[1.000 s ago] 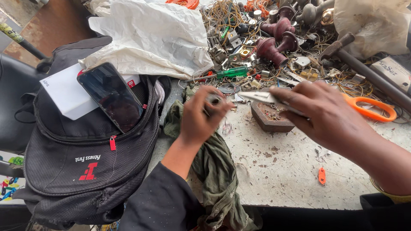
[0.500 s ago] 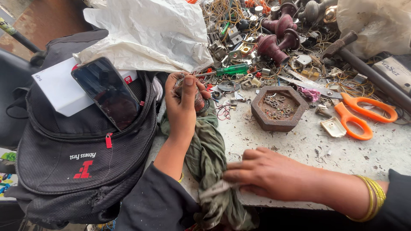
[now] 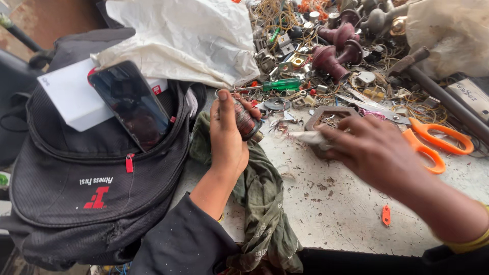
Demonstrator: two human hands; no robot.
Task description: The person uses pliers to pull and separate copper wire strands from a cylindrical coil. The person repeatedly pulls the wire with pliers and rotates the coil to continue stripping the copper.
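Observation:
My left hand (image 3: 227, 135) is raised over the bench's left edge, closed round a small coil of reddish copper wire (image 3: 246, 121). My right hand (image 3: 374, 147) reaches in from the right and pinches a pale scrap of paper or cloth (image 3: 307, 137) close to the coil. Right behind that hand sits a brown hexagonal dish (image 3: 326, 113), partly hidden. An olive green rag (image 3: 265, 203) lies crumpled under my left forearm.
A black backpack (image 3: 97, 178) at the left holds a dark phone (image 3: 130, 104) and a white box (image 3: 69, 97). Orange scissors (image 3: 433, 140), a green-handled screwdriver (image 3: 275, 85), maroon knobs (image 3: 333, 48), tangled wire and metal parts fill the back. A white plastic bag (image 3: 188, 35) lies behind.
My right hand rose from the rag near the front edge to the coil, now pinching a pale scrap. My left hand stayed up with the coil.

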